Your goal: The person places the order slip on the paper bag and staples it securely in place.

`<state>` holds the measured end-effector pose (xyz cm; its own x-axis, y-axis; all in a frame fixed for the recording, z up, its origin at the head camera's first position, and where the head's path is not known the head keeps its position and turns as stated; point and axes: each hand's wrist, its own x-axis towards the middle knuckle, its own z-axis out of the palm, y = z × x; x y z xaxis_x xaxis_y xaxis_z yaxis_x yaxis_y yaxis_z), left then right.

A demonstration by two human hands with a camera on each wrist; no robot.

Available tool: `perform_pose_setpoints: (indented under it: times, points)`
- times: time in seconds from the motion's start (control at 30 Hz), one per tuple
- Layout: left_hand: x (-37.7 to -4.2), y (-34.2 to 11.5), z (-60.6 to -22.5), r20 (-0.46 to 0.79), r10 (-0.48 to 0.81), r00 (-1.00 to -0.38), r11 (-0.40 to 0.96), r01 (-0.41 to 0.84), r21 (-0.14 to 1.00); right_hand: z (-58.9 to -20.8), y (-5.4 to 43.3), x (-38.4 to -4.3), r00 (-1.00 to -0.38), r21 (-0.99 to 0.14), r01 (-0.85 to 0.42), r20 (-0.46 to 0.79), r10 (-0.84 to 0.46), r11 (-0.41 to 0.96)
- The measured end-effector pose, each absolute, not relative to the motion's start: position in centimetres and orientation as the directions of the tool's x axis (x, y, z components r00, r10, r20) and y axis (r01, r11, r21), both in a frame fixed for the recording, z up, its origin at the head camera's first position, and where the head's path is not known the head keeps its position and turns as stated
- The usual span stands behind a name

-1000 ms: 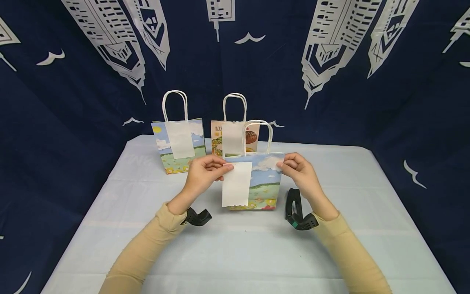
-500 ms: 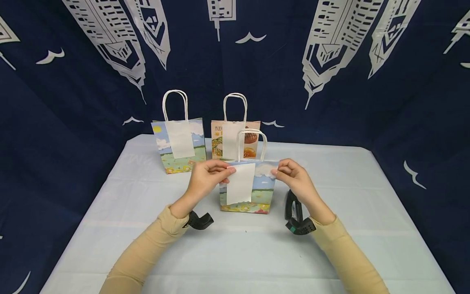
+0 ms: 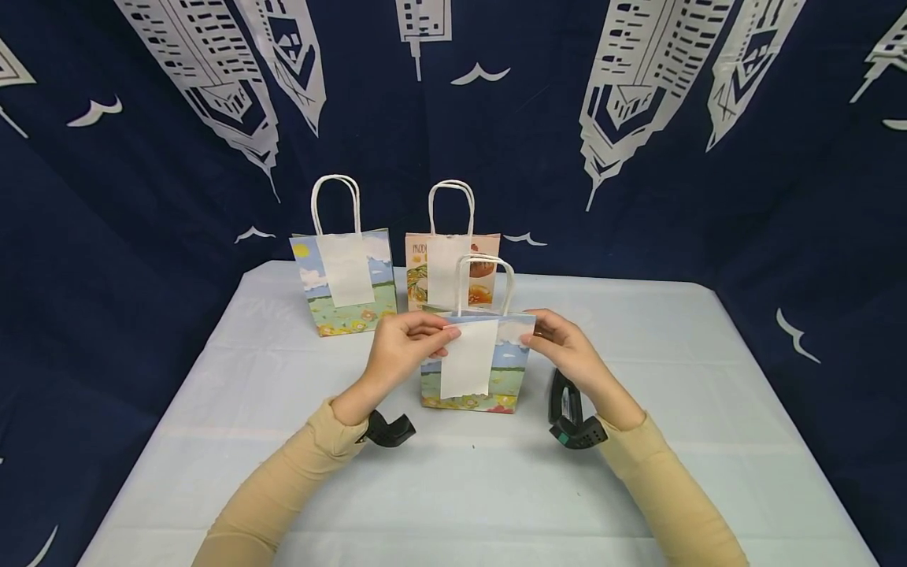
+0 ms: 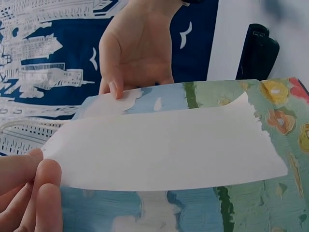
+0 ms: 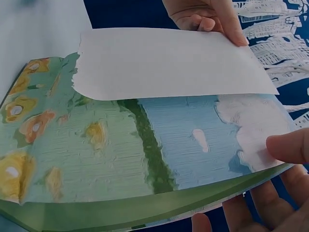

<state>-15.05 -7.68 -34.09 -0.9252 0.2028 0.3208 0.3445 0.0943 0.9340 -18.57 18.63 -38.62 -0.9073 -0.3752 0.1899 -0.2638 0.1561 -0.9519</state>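
A small paper bag (image 3: 509,378) with a painted meadow and sky stands between the hands in the head view, its white twisted handles up. Over its front lies a white paper strip (image 3: 468,358) with one torn end. My left hand (image 3: 404,346) pinches the strip's upper left corner between thumb and fingers. Along the bag's top right edge, my right hand (image 3: 570,346) grips the paper, thumb on the front and fingers behind. The right wrist view shows that thumb (image 5: 289,146) on the painted cloud.
Behind to the left stands another meadow paper bag (image 3: 383,276) with a white strip on its front. A peach-coloured paper bag (image 3: 418,260) with food pictures stands behind the front one. A black object like a stapler (image 3: 564,390) lies by the right wrist on the white table (image 3: 425,504).
The front bag has come down and slightly left, both hands moving with it. The white strip has shifted right across the bag's front, with the left hand still pinching it.
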Motion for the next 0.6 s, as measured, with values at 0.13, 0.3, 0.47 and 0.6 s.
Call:
perform_pose_setpoints:
  times: [0.13,0.3,0.47,0.6]
  points:
    - [-14.9,-7.5,-33.9,0.332,0.203,-0.921,0.107,0.358,0.928,-38.4,18.5,-18.7,-0.898,-0.948,-0.266,0.177,-0.403,0.175]
    - [-14.7,-7.3,-33.7,0.338,0.206,-0.918,0.126,0.367,0.922,-38.0,18.1,-19.0,-0.894,-0.943,-0.273,0.175,-0.413,0.191]
    - [-14.6,-7.1,-33.6,0.345,0.213,-0.914,0.145,0.378,0.914,-37.6,17.2,-19.2,-0.891,-0.931,-0.312,0.218,-0.397,0.191]
    - [-14.5,-6.9,-33.4,0.360,0.219,-0.907,0.156,0.397,0.905,-37.3,16.6,-19.3,-0.893,-0.920,-0.343,0.257,-0.369,0.190]
